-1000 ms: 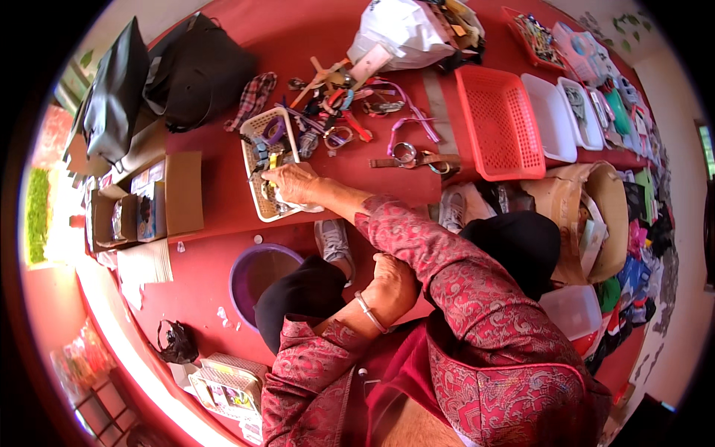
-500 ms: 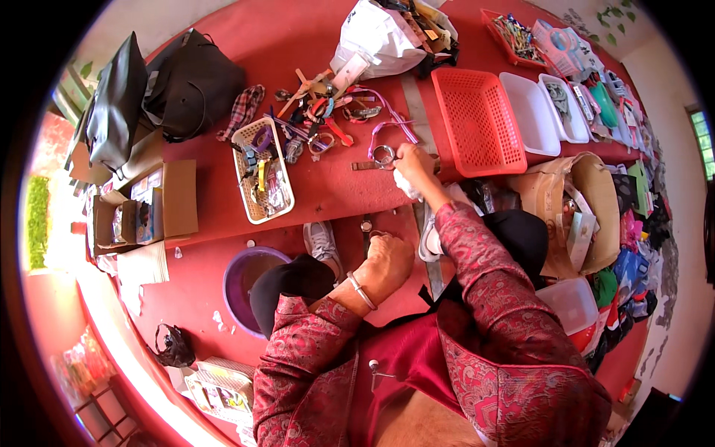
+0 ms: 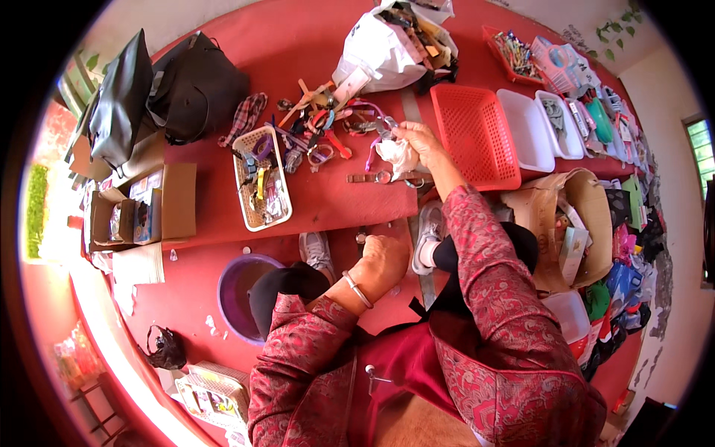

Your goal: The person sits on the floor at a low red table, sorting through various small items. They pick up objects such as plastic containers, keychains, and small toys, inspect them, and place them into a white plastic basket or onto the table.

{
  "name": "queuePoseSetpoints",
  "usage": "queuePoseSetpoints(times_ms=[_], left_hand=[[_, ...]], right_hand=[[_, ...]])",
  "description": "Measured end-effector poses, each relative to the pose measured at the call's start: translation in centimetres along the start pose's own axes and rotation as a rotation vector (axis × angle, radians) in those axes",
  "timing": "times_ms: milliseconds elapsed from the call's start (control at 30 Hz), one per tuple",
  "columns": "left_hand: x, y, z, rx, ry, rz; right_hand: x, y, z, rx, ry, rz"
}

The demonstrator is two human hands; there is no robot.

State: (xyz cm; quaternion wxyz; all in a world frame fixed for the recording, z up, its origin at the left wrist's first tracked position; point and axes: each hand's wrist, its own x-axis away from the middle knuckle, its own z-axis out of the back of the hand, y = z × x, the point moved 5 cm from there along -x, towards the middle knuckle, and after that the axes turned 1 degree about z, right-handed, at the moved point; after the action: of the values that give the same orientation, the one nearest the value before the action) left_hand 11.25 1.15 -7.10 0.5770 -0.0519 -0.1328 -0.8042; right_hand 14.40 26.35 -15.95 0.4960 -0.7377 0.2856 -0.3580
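Observation:
My right hand point(image 3: 421, 143) is closed on a bunched white cloth point(image 3: 399, 155) above the raised red surface. Its fingertips are at a watch with a silvery face point(image 3: 385, 127) and a purple strap; whether they grip it is unclear. Just below the cloth lies a watch with a brown strap point(image 3: 381, 177). Nearer to me, my left hand point(image 3: 383, 262) is curled, with a dark-strapped watch point(image 3: 361, 238) showing beyond its fingers; the fingers' hold is partly hidden. A pile of watches and straps point(image 3: 320, 134) lies left of my right hand.
A cream basket point(image 3: 284, 215) holds more watches. A red basket point(image 3: 477, 160) and white trays point(image 3: 521, 104) stand on the right, beside an open cardboard box point(image 3: 532, 223). A purple tub point(image 3: 226, 298) sits by my left knee. Black bags point(image 3: 195, 93) lie at the far left.
My right hand has moved away from the brown-strapped watch, up to the purple-strapped one, carrying the cloth. My left hand stays curled in nearly the same place. The view has shifted slightly.

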Motion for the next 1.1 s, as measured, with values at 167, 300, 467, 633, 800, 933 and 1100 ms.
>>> queuePoseSetpoints(times_ms=[167, 300, 467, 633, 800, 933, 1100], left_hand=[[0.1, -2.5, 4.1, -0.02, 0.06, -0.084], [-0.4, -7.3, 8.2, 0.068, 0.292, 0.42], [0.6, -7.2, 11.0, 1.729, 0.533, 0.086], [-0.2, -5.6, 10.5, 2.238, 0.442, -0.228], [-1.7, -6.3, 8.9, 2.53, 0.507, -0.151], [-2.3, -6.7, 8.2, 2.709, 0.635, -0.059], [-2.7, -6.7, 7.8, 2.742, 0.575, -0.019]], right_hand=[[4.1, -9.7, -3.6, -0.213, -0.228, -0.041], [9.0, -13.5, -5.7, -0.316, -0.521, 0.04], [15.8, -12.6, -8.9, -0.641, -0.415, -0.015], [17.2, -12.0, -10.9, -0.686, -0.468, -0.15], [16.7, -11.7, -11.3, -0.722, -0.521, -0.216], [16.3, -11.4, -11.1, -0.638, -0.358, -0.227], [15.9, -11.3, -11.3, -0.698, -0.359, -0.305]])
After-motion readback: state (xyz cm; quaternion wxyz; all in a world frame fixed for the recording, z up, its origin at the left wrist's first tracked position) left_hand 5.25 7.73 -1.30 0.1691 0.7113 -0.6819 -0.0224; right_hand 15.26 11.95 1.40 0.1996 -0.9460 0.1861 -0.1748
